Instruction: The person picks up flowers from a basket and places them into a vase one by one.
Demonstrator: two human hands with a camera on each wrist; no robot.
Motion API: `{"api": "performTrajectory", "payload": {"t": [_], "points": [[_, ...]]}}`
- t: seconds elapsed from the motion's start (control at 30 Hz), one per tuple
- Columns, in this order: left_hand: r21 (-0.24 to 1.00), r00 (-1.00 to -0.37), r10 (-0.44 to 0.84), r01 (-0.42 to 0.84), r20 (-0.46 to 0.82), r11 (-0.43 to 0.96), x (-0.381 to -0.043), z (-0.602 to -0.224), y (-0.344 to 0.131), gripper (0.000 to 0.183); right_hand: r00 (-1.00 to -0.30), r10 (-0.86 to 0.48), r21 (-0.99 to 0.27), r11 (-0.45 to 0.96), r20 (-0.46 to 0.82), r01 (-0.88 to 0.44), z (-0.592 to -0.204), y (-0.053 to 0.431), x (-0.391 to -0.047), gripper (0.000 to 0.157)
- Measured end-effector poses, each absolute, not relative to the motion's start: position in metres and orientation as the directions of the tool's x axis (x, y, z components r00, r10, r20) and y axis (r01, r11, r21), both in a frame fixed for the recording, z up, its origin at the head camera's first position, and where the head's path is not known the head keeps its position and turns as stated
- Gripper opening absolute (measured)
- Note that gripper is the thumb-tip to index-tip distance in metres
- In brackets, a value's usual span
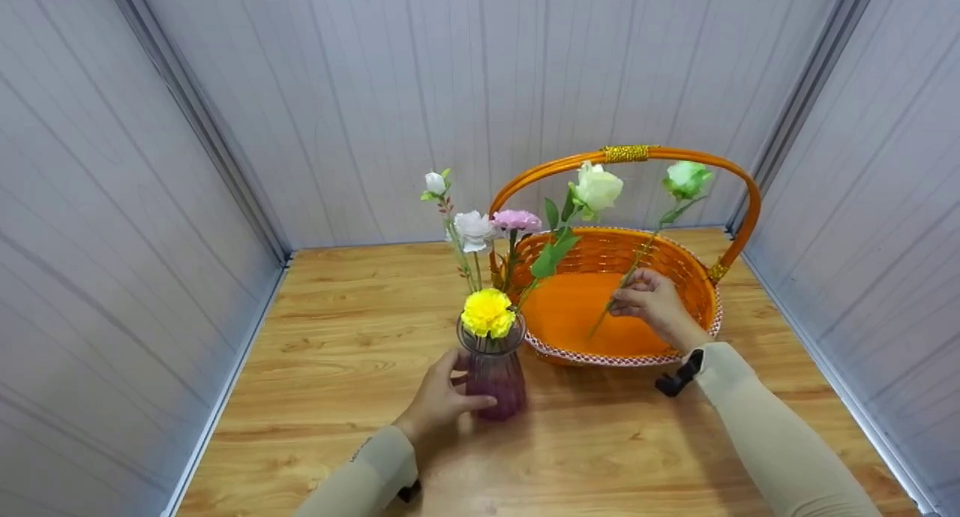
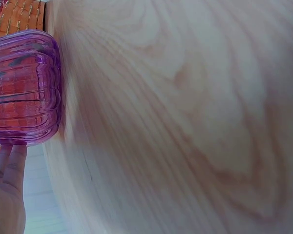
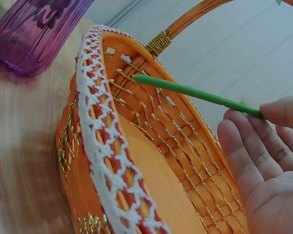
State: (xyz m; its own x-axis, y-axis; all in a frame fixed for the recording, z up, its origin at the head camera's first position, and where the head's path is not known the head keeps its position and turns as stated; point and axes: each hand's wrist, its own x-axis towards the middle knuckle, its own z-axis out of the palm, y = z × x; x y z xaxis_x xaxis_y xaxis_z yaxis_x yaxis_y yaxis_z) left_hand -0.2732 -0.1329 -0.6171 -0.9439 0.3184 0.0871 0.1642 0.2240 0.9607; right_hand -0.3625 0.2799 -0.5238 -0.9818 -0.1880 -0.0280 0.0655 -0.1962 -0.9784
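A purple glass vase (image 1: 496,382) stands upright on the table, its lower body also visible in the left wrist view. My left hand (image 1: 441,397) holds its left side, thumb in front and fingers toward the back. In the vase are a yellow carnation (image 1: 488,313), a pink flower (image 1: 516,220), a white flower (image 1: 474,230) with a small white bud (image 1: 435,183), and a cream rose (image 1: 598,187) leaning right. Over the orange basket (image 1: 622,361), my right hand (image 1: 651,303) pinches the stem (image 3: 195,92) of a pale green rose (image 1: 686,179). That stem's lower end hangs free above the basket's floor.
The woven basket has a tall arched handle (image 1: 626,154) wrapped in gold and a white-and-red trimmed rim. It stands right of the vase on the wooden table (image 1: 337,337). Pale panel walls (image 1: 360,112) enclose the table at the back and both sides.
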Motion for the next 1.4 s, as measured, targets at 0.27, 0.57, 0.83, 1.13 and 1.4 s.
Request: {"api": "performTrajectory", "payload": {"t": [0.27,0.57,0.83,1.13,1.4], "points": [[0.972,-0.944,0.323,0.131,0.062,0.197,-0.271,-0.614,-0.133,0.069,-0.974,-0.222,-0.985,-0.157,-0.039,0.076,-0.526,0.274,-0.357,0.027],[0.978,-0.946,0.321,0.110,0.049,0.176,-0.270,-0.613,-0.132,0.069,-0.976,-0.217,-0.999,-0.052,0.004,0.008,-0.527,0.266,-0.350,0.005],[0.968,-0.945,0.322,0.134,0.059,0.214,-0.272,-0.614,-0.133,0.069,-0.983,-0.165,-0.996,0.002,0.086,-0.087,-0.528,0.261,-0.341,0.016],[0.967,-0.945,0.320,0.133,0.058,0.215,-0.271,-0.613,-0.133,0.071,-0.962,-0.101,-0.961,0.089,0.254,-0.263,-0.530,0.253,-0.333,0.020],[0.962,-0.943,0.323,0.156,0.078,0.223,-0.271,-0.614,-0.132,0.068,-0.944,-0.103,-0.944,0.071,0.314,-0.322,-0.526,0.252,-0.328,0.012]]}}
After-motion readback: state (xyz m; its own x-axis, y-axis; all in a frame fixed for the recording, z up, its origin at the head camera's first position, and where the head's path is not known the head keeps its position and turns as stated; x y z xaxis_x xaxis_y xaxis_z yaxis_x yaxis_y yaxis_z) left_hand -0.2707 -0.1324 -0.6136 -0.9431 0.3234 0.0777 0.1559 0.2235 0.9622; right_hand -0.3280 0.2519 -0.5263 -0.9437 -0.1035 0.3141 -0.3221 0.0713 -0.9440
